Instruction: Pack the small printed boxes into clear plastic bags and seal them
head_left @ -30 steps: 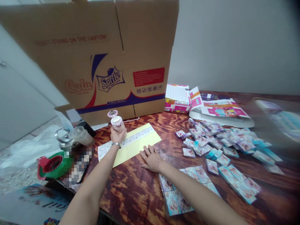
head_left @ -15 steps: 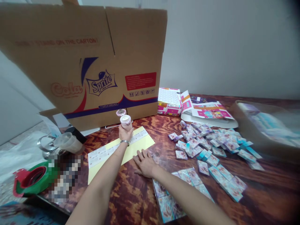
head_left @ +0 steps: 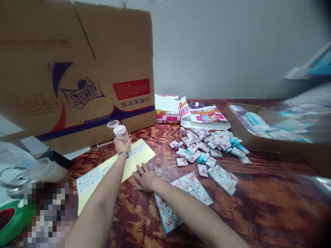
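My left hand (head_left: 122,143) is closed around a small pink bottle (head_left: 120,132) with its flip cap open, held upright above a yellow sheet (head_left: 141,157). A white strip of labels (head_left: 90,176) lies along that sheet. My right hand (head_left: 144,176) rests flat on the wooden table (head_left: 258,199), fingers spread, touching the sheet's near edge. Just beside my right forearm lies a clear wrapped pack of small boxes (head_left: 169,215).
A large cardboard carton (head_left: 77,69) stands behind the sheet. Several small teal and purple boxes (head_left: 207,151) lie scattered to the right. Printed packs (head_left: 168,108) sit by the wall, a shallow cardboard tray (head_left: 258,132) at far right, green tape dispenser (head_left: 9,225) and plastic jug (head_left: 43,170) at left.
The view has swung to the right, bringing the cardboard tray into sight. Both hands keep their poses: left still holds the pink bottle, right still lies flat.
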`<state>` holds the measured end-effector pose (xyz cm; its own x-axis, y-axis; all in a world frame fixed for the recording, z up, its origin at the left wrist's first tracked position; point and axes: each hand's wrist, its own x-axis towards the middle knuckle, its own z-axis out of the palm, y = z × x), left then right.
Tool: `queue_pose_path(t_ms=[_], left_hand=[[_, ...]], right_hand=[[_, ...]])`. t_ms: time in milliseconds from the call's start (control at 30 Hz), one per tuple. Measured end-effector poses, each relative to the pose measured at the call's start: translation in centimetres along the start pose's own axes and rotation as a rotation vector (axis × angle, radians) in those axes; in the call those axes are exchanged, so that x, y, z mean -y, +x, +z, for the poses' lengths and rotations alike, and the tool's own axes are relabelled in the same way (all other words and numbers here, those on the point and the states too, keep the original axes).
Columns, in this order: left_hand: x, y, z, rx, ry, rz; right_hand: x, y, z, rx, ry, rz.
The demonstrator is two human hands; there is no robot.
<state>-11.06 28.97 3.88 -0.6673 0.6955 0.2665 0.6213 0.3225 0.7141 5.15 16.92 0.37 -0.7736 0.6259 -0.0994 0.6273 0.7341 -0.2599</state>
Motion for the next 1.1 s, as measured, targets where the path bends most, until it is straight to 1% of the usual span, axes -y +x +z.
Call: queue_pose_path(t_ms=[67,133,200,233,300,333,367,400,433,467,500,533,600,633,667,733,767,833,900,933,1000,1033,1067,1100], left_hand=[[-0.1,0.0,0.0,0.010,-0.009,0.005],[0.0,-0.2,-0.1,0.020,-0.013,0.002],[0.0,-1.3,-0.7,0.027,-0.012,0.006],[-0.1,-2.3,-1.3,0.033,-0.016,0.030],[-0.4,-5.6,-3.1,0.072,-0.042,0.137],[-0.6,-7.8,-4.2,0.131,-0.101,0.274],[-0.9,-10.3,-5.5,0.220,-0.159,0.415],[-1.1,-13.0,-6.7,0.334,-0.202,0.536],[-1.3,-15.6,-7.8,0.453,-0.219,0.630],[-1.3,-18.1,-8.7,0.539,-0.216,0.673],[-1.1,-20.4,-9.3,0.615,-0.190,0.654],[-0.8,-22.3,-9.6,0.653,-0.166,0.582],[0.1,-25.1,-9.5,0.706,-0.122,0.385],[0.6,-25.9,-9.2,0.739,-0.107,0.320],[1.0,-26.5,-9.0,0.767,-0.102,0.282],[1.6,-26.8,-8.8,0.821,-0.129,0.270],[1.6,-26.6,-9.1,0.840,-0.148,0.276],[1.6,-26.1,-10.1,0.873,-0.167,0.295],[1.2,-25.4,-11.7,0.938,-0.152,0.338],[0.9,-25.1,-12.7,0.998,-0.130,0.375],[0.3,-24.8,-14.7,1.133,-0.041,0.460],[-0.1,-24.7,-15.8,1.172,0.032,0.504],[-0.4,-24.8,-16.9,1.159,0.114,0.539],[-0.6,-24.8,-18.0,1.089,0.170,0.567]], right_hand=[[0.2,-0.1,-0.4,-0.004,-0.005,0.007],[0.2,-1.0,-1.5,-0.026,0.002,-0.008],[-0.3,-3.0,-3.2,-0.084,0.022,-0.052],[-0.9,-4.5,-4.3,-0.125,0.032,-0.069],[-2.6,-8.3,-6.3,-0.221,0.032,-0.060],[-3.6,-10.6,-7.1,-0.267,0.025,-0.002],[-4.7,-12.9,-7.7,-0.302,0.019,0.076],[-5.8,-15.2,-7.9,-0.321,0.020,0.167],[-6.8,-17.5,-7.9,-0.322,0.022,0.263],[-7.6,-19.4,-7.5,-0.307,0.029,0.355],[-8.2,-21.1,-6.9,-0.297,0.047,0.474],[-8.6,-22.5,-6.1,-0.278,0.078,0.565],[-8.7,-24.2,-4.4,-0.251,0.177,0.652],[-8.5,-24.6,-3.6,-0.252,0.240,0.653],[-8.2,-24.8,-2.9,-0.268,0.312,0.638],[-7.5,-25.0,-2.1,-0.343,0.472,0.600],[-7.1,-25.0,-2.0,-0.394,0.561,0.579],[-6.3,-25.1,-2.0,-0.470,0.765,0.525],[-5.5,-25.3,-2.4,-0.489,0.969,0.464],[-5.0,-25.3,-2.6,-0.487,1.053,0.434],[-3.8,-25.1,-3.0,-0.481,1.153,0.381],[-3.1,-24.9,-3.2,-0.480,1.169,0.358],[-2.4,-24.5,-3.2,-0.478,1.172,0.336],[-1.6,-24.1,-3.3,-0.470,1.170,0.314]])
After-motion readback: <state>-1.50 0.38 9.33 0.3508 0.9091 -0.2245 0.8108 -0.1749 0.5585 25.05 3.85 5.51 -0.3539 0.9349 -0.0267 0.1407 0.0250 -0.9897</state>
